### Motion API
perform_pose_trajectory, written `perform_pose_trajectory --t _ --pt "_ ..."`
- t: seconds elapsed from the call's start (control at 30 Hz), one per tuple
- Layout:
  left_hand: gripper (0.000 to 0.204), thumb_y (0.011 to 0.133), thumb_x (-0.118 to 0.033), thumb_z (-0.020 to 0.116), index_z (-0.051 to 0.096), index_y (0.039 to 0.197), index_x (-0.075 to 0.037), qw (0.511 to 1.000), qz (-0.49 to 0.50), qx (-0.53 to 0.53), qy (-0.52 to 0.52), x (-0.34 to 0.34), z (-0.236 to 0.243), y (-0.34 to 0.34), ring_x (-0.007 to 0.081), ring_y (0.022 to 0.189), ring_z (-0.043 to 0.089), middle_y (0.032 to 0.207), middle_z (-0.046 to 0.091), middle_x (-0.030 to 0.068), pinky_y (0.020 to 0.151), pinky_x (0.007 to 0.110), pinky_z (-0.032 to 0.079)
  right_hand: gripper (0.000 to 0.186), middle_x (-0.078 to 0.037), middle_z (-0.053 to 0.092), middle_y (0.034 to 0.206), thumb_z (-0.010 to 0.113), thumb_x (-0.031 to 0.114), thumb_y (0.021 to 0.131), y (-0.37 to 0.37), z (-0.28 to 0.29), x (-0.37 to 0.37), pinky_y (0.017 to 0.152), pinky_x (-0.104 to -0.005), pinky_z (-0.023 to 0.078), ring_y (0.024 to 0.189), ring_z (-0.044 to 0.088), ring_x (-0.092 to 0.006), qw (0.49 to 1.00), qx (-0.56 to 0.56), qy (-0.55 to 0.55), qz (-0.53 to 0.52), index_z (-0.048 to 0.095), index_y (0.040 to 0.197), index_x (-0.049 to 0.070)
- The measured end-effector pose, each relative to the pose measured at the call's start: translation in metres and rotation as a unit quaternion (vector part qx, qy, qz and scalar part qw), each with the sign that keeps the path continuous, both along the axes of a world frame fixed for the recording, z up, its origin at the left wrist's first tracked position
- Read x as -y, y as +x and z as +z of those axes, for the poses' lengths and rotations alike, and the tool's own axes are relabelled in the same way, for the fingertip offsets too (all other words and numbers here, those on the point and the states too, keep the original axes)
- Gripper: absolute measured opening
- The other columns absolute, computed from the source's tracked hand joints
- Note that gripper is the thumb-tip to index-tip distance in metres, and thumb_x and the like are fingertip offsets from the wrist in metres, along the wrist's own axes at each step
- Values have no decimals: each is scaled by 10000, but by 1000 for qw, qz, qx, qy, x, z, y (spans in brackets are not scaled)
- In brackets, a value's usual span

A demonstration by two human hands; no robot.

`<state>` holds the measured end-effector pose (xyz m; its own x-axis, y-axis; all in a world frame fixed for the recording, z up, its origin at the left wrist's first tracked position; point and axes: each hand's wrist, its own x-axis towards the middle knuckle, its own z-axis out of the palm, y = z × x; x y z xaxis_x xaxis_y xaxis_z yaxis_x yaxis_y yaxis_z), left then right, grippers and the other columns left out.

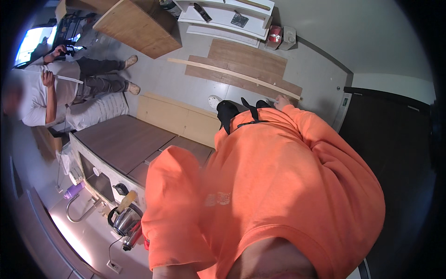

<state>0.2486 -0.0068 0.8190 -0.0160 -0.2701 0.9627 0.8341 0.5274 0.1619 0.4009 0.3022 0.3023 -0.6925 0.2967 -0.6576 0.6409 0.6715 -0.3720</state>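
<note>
My right arm, in an orange sleeve, hangs at my side. Small in the view, my right hand (282,102) shows a few fingers slightly apart, and I see nothing held in it. It appears just in front of a long pale wooden strip (232,73), near its right end; I cannot tell any contact. The strip lies across brown boards (251,56) on the floor. My left arm is bent up in its sleeve (174,209), and its forearm runs out of the lower edge, so my left hand is hidden.
At the left a person (60,83) holds a thin white strip (68,79). Beside me stands a brown-topped counter (123,142) with a metal kettle (126,221) and tap (81,214). A wooden cabinet (137,28), white shelf unit (225,21) and dark door (390,153) surround the floor.
</note>
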Motion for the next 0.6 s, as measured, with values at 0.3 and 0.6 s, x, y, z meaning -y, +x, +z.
perform_pose_trajectory --t 0.3,0.6 --pt "182 976 -79 553 528 1146 -18 997 -3 70 19 -26 -17 -13 226 980 585 1116 571 125 880 350 487 417 -213 626 1253 705 250 860 -4 -21 -11 1007 -461 487 1192 597 -398 999 0 -27 38 608 1220 63" --pt "248 983 -97 551 487 1206 -11 824 138 549 -1 7 -328 -66 220 1016 565 1160 533 133 905 350 476 310 -254 694 1123 637 245 869 -254 -200 -71 962 -512 511 1093 650 -444 982 -85 7 -171 696 1115 65"
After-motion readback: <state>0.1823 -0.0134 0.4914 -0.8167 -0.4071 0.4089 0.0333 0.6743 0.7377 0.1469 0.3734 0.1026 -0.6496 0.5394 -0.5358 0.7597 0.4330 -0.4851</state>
